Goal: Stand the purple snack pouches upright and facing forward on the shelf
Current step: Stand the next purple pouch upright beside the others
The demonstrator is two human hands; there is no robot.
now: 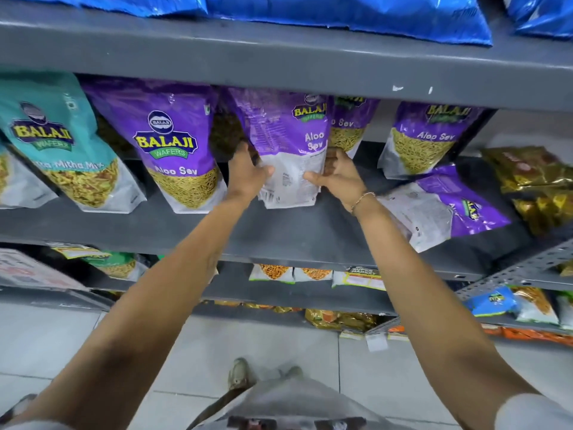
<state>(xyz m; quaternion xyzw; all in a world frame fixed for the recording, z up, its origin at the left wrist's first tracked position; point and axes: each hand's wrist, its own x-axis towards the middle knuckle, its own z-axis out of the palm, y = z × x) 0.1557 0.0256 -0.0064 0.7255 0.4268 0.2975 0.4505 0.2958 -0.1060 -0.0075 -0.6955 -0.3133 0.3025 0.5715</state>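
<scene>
Along the grey shelf (279, 234), a flat metal board with another like it overhead, the purple pouches stand or lie in a loose row. Largest things first: the shelf carries everything, and its low headroom is probably why the tall pouches lean back under the upper board. Left of the held pouch (288, 144), a front-facing pouch (173, 144) stands upright with its logo and clear snack window showing; that looks like the finish wanted. Further left of it stands a teal pouch (59, 141), a different flavour. Right of the held pouch, another upright pouch (424, 138) faces forward, and below it a fallen pouch (446, 206) lies flat on the shelf, back side up, not yet dealt with. Gold packs (533, 178) sit beyond that at the far right.

The held pouch shows its printed back, white lower panel and small text, so I judge it is being turned or set in place between the two upright ones. Its film is glossy, crinkled and soft-sided, with a flat gusset base that should let it stand.

Both hands clasp its lower half: the left hand (248, 172) wraps the left edge, the right hand (338, 175) the right edge, thumbs across the white panel. A thin bracelet (362, 200) circles the right wrist.
</scene>
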